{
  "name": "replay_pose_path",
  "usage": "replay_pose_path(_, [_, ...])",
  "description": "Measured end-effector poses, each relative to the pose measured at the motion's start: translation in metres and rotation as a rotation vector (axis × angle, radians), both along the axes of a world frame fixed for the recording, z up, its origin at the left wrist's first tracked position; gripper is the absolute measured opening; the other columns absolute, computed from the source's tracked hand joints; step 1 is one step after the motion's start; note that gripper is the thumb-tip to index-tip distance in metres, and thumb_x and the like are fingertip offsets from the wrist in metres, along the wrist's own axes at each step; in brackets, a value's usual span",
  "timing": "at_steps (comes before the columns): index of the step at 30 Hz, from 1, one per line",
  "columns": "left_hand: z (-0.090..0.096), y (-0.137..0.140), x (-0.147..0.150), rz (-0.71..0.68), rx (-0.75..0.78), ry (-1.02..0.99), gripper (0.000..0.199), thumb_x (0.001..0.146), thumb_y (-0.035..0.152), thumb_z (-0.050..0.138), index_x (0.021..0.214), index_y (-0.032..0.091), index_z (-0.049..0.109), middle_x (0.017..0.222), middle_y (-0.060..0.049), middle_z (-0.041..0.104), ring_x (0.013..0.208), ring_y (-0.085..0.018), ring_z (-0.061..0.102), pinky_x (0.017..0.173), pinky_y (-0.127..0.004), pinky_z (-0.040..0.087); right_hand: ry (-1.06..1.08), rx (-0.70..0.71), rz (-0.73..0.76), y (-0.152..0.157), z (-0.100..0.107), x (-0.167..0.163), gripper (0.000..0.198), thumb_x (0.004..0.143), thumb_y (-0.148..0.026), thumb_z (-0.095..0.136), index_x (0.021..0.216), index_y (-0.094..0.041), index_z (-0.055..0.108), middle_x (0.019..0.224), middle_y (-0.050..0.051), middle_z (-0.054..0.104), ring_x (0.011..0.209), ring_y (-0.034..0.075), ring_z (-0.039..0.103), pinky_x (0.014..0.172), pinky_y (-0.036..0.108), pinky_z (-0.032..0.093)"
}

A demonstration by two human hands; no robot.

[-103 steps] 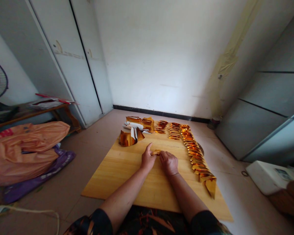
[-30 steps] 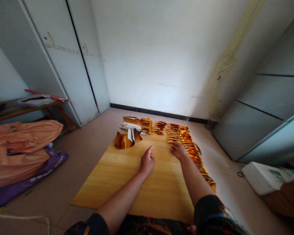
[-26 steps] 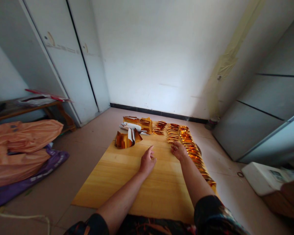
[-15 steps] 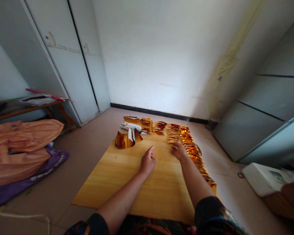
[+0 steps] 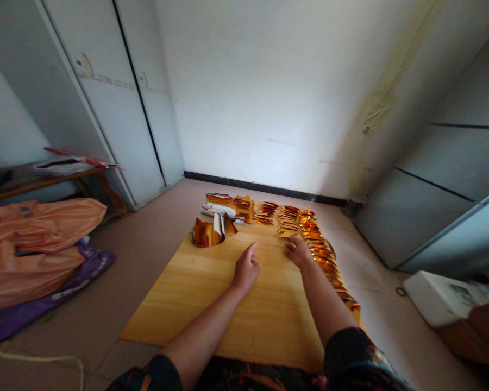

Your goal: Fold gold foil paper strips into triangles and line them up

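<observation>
Over the middle of the wooden board [image 5: 212, 293] is my left hand [image 5: 246, 266], its fingers loosely bent and apart, with nothing visible in them. My right hand [image 5: 297, 251] is at the near end of a row of folded gold foil papers [image 5: 288, 220]; its fingers are slightly curled and apart, and I see nothing held. Whether the fingertips touch the nearest folded piece I cannot tell. Along the right edge runs a longer row of folded gold foil papers [image 5: 324, 255], and a shorter row [image 5: 265, 213] lies further left. A curved stack of gold foil sheets [image 5: 206, 232] sits at the board's left side.
Behind that stack lie a white roll [image 5: 219, 210] and more gold sheets [image 5: 243, 208]. Orange cloth-like material [image 5: 44, 233] and a purple bag [image 5: 77, 274] are on the floor at left. A white box [image 5: 440, 298] stands at right. The wall [image 5: 261, 108] rises beyond the board.
</observation>
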State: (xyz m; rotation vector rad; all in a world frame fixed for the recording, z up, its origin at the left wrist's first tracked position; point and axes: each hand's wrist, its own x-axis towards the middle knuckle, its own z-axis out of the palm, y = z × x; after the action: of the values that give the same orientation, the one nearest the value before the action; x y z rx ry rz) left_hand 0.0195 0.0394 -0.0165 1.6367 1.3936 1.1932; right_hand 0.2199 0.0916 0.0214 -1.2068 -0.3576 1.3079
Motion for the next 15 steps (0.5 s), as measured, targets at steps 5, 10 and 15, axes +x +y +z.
replay_pose_path(5, [-0.0012, 0.0001, -0.0003, -0.007, 0.0, -0.009, 0.066, 0.069, 0.006, 0.054, 0.132, 0.021, 0.047, 0.1, -0.002, 0.061, 0.076, -0.009, 0.057, 0.077, -0.024, 0.05, 0.01, -0.02, -0.009, -0.0005, 0.0015, -0.0011, 0.021, 0.065, -0.02, 0.068, 0.079, -0.023, 0.053, 0.064, -0.007, 0.061, 0.047, 0.008, 0.056, 0.04, 0.018, 0.041])
replay_pose_path(10, [-0.0009, 0.0002, -0.0007, -0.008, 0.001, -0.007, 0.066, 0.068, 0.006, 0.055, 0.132, 0.022, 0.048, 0.099, -0.002, 0.062, 0.076, -0.009, 0.057, 0.078, -0.024, 0.05, 0.006, -0.016, 0.013, 0.0005, 0.0005, 0.0002, 0.024, 0.064, -0.021, 0.07, 0.08, -0.023, 0.053, 0.064, -0.007, 0.061, 0.048, 0.009, 0.056, 0.04, 0.018, 0.041])
replay_pose_path(15, [0.0023, -0.0007, -0.0003, 0.002, -0.011, 0.013, 0.067, 0.067, 0.006, 0.056, 0.132, 0.02, 0.047, 0.099, -0.002, 0.062, 0.076, -0.009, 0.057, 0.077, -0.024, 0.049, -0.016, 0.025, 0.047, 0.0034, -0.0022, 0.0026, 0.024, 0.064, -0.02, 0.069, 0.08, -0.023, 0.052, 0.063, -0.007, 0.06, 0.048, 0.01, 0.057, 0.039, 0.019, 0.04])
